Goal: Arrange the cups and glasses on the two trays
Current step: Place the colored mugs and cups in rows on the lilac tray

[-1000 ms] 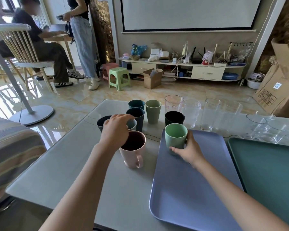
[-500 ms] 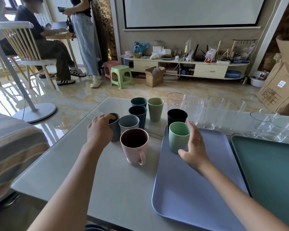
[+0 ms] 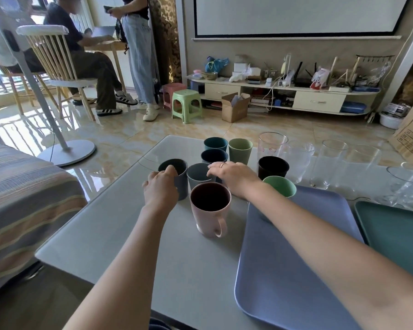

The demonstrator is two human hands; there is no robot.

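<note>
while left hand (image 3: 161, 189) grips grey cup (image 3: 177, 173) (no legible labels).

Home living room: projector screen (image 3: 296, 15), stools (image 3: 186, 104).

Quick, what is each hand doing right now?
Left hand: fingers curled round the dark grey cup, holding it.
Right hand: open, fingers stretched over the light grey cup, holding nothing.

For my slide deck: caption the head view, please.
Left hand grips a dark grey cup; right hand reaches over the grey cup.
</note>
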